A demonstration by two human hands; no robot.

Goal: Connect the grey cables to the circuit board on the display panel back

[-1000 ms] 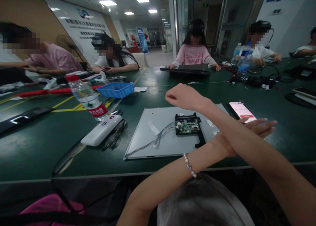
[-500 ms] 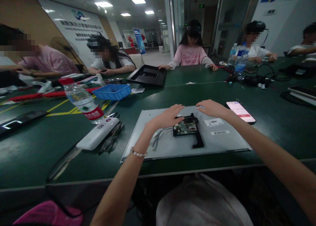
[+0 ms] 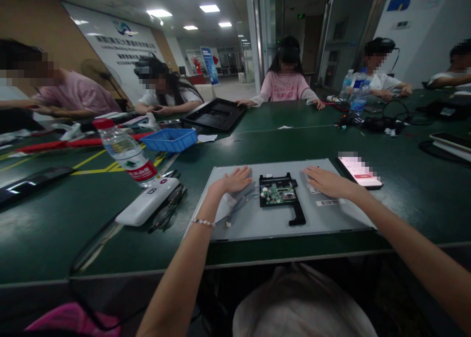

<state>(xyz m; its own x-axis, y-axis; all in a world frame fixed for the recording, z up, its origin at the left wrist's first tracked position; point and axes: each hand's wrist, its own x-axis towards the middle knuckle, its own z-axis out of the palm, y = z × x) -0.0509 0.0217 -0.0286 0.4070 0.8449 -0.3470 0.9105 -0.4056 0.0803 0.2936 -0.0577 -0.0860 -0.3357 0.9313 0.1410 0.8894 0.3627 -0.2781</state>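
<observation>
A flat grey panel [image 3: 250, 227] lies on the green table in front of me. On its middle sits a black bracket [image 3: 300, 213] carrying a green circuit board [image 3: 277, 194]. Thin cables [image 3: 235, 208] run from the board's left side across the panel. My left hand [image 3: 235, 179] is at the panel's left part, palm down, fingers stretched out. On the other side of the bracket my right hand [image 3: 326, 181] is palm down too, its fingers extended and partly covering a white label. Neither hand holds anything.
A phone [image 3: 362, 172] lies beyond my right wrist. To the left are a water bottle [image 3: 128, 155], a white power bank [image 3: 147, 202], eyeglasses [image 3: 169, 209] and a blue tray [image 3: 171, 141]. A black frame [image 3: 217, 114] lies farther back. Several people sit around the table.
Both hands have moved apart, from above the bracket out to the panel's left and right sides. The bracket and circuit board now show without a hand over them.
</observation>
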